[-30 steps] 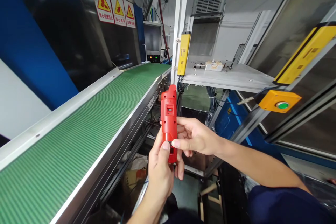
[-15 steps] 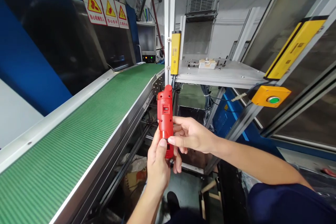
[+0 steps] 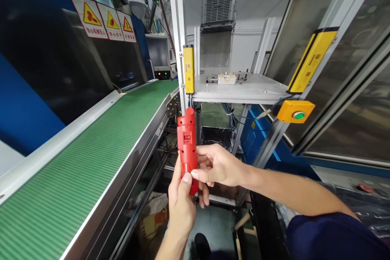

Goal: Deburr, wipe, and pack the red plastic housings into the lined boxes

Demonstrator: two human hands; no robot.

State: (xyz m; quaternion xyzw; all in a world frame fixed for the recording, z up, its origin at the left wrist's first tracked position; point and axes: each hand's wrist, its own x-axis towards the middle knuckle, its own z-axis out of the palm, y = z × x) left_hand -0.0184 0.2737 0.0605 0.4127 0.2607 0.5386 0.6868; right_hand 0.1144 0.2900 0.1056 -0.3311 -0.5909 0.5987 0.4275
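Observation:
A red plastic housing (image 3: 188,146), long and narrow with small holes and a square recess on its face, stands nearly upright between my hands. My left hand (image 3: 182,201) is wrapped round its lower end, thumb on the front and fingertips showing past the right side. From the right, my right hand (image 3: 217,167) pinches the lower part, with its thumb beside my left thumb. Both thumbs cover part of the housing's lower face.
A green conveyor belt (image 3: 100,146) runs along the left. Ahead, a metal table (image 3: 252,89) bears a white fixture (image 3: 226,79), between yellow sensor bars (image 3: 189,69). An orange box with a green button (image 3: 296,112) is mounted at the right.
The camera view has shifted, so the belt, table and button box appear further left. Both hands keep their hold on the red housing, which appears slightly lower.

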